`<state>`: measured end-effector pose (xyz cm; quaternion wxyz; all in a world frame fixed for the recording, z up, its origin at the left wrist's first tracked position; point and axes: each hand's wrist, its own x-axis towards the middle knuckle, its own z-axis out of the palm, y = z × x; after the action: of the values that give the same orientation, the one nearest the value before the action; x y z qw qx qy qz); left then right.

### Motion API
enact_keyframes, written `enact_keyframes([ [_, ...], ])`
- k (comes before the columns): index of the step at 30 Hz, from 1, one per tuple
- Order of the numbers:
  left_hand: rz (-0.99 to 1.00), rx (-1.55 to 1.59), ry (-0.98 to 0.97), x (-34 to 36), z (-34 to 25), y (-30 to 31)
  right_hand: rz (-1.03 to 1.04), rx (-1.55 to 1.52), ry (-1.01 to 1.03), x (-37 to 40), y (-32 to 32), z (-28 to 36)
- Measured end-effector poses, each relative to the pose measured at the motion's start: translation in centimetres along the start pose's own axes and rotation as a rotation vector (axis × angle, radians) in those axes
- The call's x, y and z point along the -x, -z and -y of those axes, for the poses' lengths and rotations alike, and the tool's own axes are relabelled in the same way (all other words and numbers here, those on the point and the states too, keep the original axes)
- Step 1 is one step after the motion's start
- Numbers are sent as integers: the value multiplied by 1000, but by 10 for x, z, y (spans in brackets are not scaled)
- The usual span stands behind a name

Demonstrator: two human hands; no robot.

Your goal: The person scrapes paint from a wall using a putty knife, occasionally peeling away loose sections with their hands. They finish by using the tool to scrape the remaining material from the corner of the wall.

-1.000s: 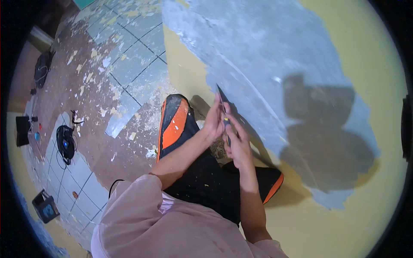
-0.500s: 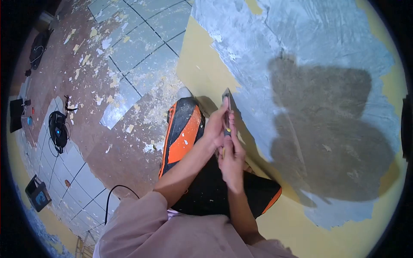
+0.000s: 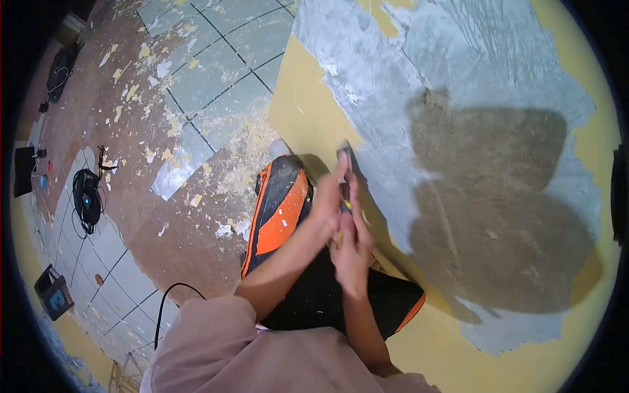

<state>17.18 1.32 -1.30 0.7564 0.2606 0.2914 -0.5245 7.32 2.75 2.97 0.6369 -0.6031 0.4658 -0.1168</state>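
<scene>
My right hand is wrapped around the yellow-and-dark handle of a scraper. Further up the tool, my left hand closes on its shaft, with the thumb stretched toward the blade. The blade meets the yellow-painted wall beside the ragged edge of a bare grey patch. Both hands are slightly smeared by motion, and much of the handle is hidden by the fingers.
Paint flakes litter the floor and its grey tiles. My orange-and-black trouser leg is close to the wall. To the left lie a black bag-like item and a dark box-shaped thing. A black cable curves near my side.
Both hands and the scraper have shifted only slightly, with the blade a little lower in view. The hands look more blurred now, and the head view has moved a touch.
</scene>
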Motion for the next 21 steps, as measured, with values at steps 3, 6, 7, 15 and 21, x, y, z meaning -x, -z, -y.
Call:
enact_keyframes([
  [3,60,-25,29,0,-5,6,14,36,39,-1,-5,-2],
  [6,24,-153,-12,17,9,-8,20,-45,5,12,13,10],
  [7,30,-150,-16,10,2,-5,21,-41,11,7,8,9],
  [15,-12,-247,-71,15,1,-14,-42,-58,-10,12,5,29],
  [21,-48,-289,-115,18,5,-16,-53,-77,102,16,-2,15],
])
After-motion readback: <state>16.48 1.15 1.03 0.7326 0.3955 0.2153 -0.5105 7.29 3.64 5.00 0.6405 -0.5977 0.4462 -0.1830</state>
